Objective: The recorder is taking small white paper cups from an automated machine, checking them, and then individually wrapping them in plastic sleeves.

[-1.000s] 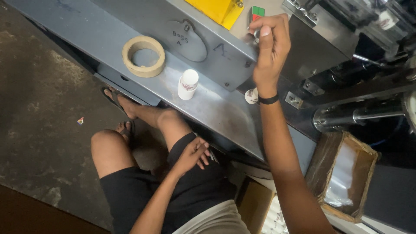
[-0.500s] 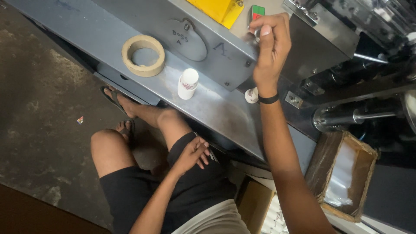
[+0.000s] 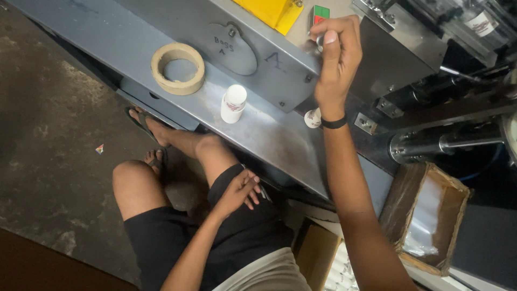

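Observation:
My right hand (image 3: pixel 334 64) is raised to the upper edge of a grey metal machine panel (image 3: pixel 280 81). Its fingers are closed around a small silvery-white object (image 3: pixel 320 41), mostly hidden by the thumb. A black band circles that wrist. My left hand (image 3: pixel 239 189) rests on my thigh over black shorts, fingers loose and holding nothing I can make out. A small white bottle (image 3: pixel 233 103) stands upright on the grey metal shelf (image 3: pixel 269 134), left of and below the right hand. Another small white bottle (image 3: pixel 312 117) lies beside the right wrist.
A roll of tan tape (image 3: pixel 177 67) lies on the shelf at left. A yellow piece (image 3: pixel 272 11) and a red-and-green box (image 3: pixel 321 12) sit above the panel. A steel cylinder (image 3: pixel 447 143) juts out at right. A plastic-lined cardboard box (image 3: pixel 425 215) stands below it.
My right hand has stayed at the panel's top edge, shifting only slightly while gripping the small object. The left hand has not moved from my thigh.

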